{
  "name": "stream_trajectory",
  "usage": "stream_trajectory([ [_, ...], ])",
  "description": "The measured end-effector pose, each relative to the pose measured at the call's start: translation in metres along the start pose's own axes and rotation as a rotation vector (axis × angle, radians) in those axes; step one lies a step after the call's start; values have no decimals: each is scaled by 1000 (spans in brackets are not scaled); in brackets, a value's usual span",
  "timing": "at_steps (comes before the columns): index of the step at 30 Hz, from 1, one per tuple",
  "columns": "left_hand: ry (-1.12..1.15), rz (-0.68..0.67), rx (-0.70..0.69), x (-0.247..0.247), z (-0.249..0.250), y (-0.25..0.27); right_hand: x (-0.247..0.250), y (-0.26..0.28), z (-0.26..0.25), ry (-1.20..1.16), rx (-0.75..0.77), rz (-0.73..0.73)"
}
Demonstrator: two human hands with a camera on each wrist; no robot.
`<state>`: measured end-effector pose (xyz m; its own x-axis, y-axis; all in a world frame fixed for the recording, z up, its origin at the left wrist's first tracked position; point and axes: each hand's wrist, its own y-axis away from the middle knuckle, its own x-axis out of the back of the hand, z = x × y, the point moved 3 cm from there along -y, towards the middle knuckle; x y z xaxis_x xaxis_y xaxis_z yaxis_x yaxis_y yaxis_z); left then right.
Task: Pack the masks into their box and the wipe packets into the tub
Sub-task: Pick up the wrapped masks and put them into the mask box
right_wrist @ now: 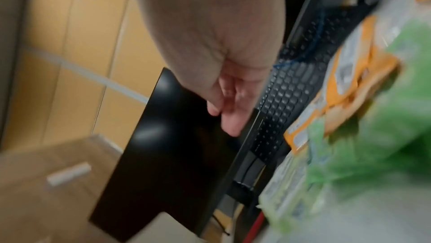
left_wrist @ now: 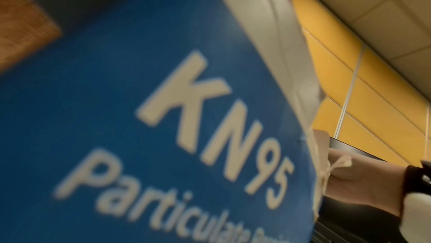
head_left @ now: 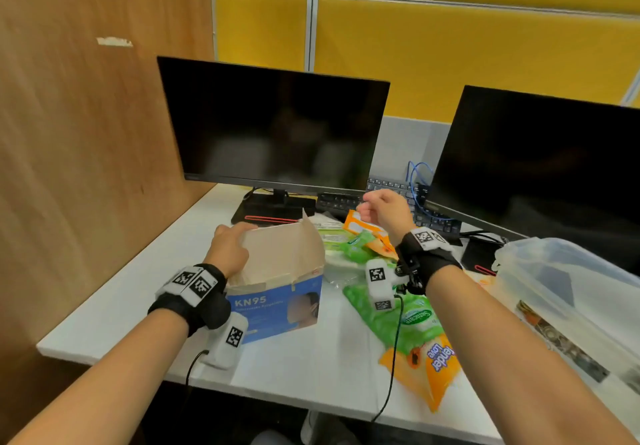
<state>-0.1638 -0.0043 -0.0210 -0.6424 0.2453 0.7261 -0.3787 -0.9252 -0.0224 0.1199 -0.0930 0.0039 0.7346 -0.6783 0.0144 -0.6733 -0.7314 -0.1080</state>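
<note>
The blue KN95 mask box stands open on the white desk, one flap raised; it fills the left wrist view as the mask box. My left hand grips its left rim. My right hand hovers above the pile of packets, fingers loosely curled and holding nothing, as the fingertips show. Green wipe packets and orange wipe packets lie right of the box, with clear-wrapped masks behind. The clear tub sits at far right.
Two dark monitors stand at the back with a black keyboard between them and a blue cable. A wooden partition closes off the left side. Cables from the wrist cameras hang over the desk's front edge.
</note>
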Motion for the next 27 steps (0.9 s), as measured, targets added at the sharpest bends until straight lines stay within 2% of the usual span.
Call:
stream_trajectory([
  [2,-8,-3,2,-2,2,3,2,2,4,317,-54,-154],
  [5,-3,-1,2,-4,6,4,0,22,20,980,-191,-488],
  [7,2,2,3,-5,8,6,-7,41,34,1400,-188,-667],
  [8,-3,-1,3,-6,9,7,-10,45,45,1489,-179,-692],
  [11,-25,-26,-1,-6,11,8,-18,53,83,1513,-175,-725],
  [12,-31,-33,-4,-6,12,9,-21,54,93,1570,-143,-712],
  [14,-43,-35,-1,-5,13,10,-27,54,97,1619,-52,-588],
  [15,-43,-34,1,-6,12,9,-28,52,92,1595,1,-507],
  [17,-39,-32,-8,-6,12,8,-21,41,76,1445,-9,-385],
  [18,-38,-32,-12,-7,11,7,-13,35,63,1295,-26,-313],
  [20,-32,-35,-10,-8,9,5,6,27,35,780,-87,-156],
  [22,-34,-36,-19,-9,8,2,18,33,10,166,-165,-151],
  [23,-38,-37,-26,-10,9,1,22,36,-1,-28,-174,-174],
  [24,-40,-38,-28,-11,11,1,24,37,-12,-100,-159,-198],
  [27,-31,-31,-38,-16,15,-2,23,41,-33,-111,-93,-259],
])
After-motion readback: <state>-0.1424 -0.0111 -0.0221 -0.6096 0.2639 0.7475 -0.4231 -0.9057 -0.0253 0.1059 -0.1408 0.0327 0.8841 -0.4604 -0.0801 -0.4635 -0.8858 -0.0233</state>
